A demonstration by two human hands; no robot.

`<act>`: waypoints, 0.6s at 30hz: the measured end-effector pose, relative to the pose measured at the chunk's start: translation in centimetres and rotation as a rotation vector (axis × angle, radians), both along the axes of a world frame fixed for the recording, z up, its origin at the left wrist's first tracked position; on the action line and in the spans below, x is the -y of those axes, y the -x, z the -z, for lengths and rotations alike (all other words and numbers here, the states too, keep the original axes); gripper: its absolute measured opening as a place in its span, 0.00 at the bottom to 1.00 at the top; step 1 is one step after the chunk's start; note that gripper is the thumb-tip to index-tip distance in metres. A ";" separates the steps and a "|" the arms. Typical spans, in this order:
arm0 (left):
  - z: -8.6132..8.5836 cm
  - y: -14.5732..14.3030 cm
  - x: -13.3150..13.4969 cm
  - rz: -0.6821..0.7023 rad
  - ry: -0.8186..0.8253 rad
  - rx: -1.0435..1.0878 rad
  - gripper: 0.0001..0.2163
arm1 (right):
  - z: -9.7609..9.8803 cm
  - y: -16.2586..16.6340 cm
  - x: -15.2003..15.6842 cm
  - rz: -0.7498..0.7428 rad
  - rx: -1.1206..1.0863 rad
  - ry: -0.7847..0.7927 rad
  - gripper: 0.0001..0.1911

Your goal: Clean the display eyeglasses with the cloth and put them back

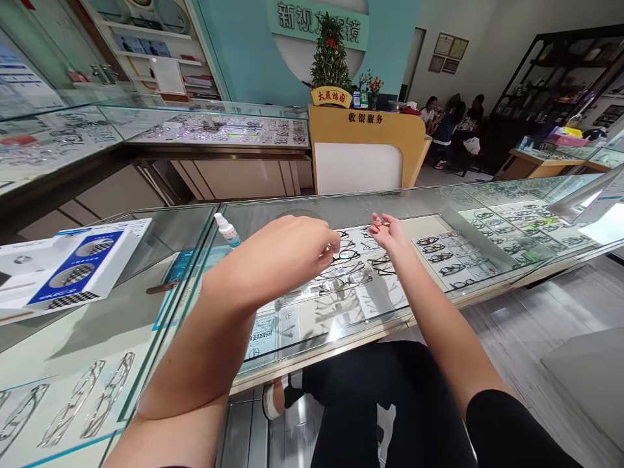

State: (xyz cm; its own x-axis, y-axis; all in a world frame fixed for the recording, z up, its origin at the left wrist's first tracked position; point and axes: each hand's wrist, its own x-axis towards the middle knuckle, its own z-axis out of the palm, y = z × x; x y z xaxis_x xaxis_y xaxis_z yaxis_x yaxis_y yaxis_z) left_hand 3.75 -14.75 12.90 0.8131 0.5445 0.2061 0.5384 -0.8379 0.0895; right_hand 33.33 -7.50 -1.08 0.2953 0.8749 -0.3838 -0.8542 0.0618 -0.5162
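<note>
My left hand (pixel 297 250) hovers over the glass display counter (pixel 439 195) with its fingertips pinched together on something too small to make out. My right hand (pixel 387 232) is a little to its right and farther back, palm turned up, fingers curled in; whether anything lies in them is unclear. Below and between the hands a pair of clear-lens glasses (pixel 346 281) rests on the counter top. Rows of dark frames (pixel 441 257) are displayed under the glass.
A small white spray bottle with a blue label (pixel 227 229) stands left of my left hand. A blue and white box (pixel 73 266) lies on the left counter. A wooden cashier desk (pixel 365 146) stands behind, and people sit at the far right (pixel 446 123).
</note>
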 end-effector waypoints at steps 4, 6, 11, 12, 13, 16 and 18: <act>0.7 -2.4 0.9 -0.065 0.075 -0.141 0.13 | -0.3 0.1 0.0 -0.024 0.012 0.019 0.11; 1.8 -4.0 0.9 -0.112 0.133 -0.240 0.12 | -0.8 0.1 0.4 -0.042 0.019 0.029 0.11; 6.6 -6.6 -0.8 -0.195 0.183 -0.410 0.09 | -2.7 -0.8 3.5 -0.119 0.031 -0.048 0.07; 7.5 -6.7 -1.4 -0.201 0.187 -0.409 0.11 | -3.1 -1.0 4.4 -0.137 0.040 -0.084 0.06; 8.3 -6.8 -1.9 -0.201 0.203 -0.401 0.12 | -3.3 -1.3 5.2 -0.158 0.056 -0.128 0.05; 9.9 -6.8 -2.9 -0.167 0.237 -0.360 0.11 | -3.9 -2.0 7.2 -0.229 0.131 -0.272 0.14; 10.5 -6.9 -3.0 -0.138 0.251 -0.339 0.10 | -4.2 -2.2 7.9 -0.222 0.166 -0.308 0.26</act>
State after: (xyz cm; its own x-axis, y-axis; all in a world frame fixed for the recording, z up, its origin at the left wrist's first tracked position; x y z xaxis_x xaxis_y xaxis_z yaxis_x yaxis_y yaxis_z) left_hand 10.66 -11.78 2.41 0.7284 0.6516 -0.2117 0.6774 -0.7312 0.0803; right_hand 35.48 -15.41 3.17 0.1221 0.9908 -0.0575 -0.7711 0.0582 -0.6340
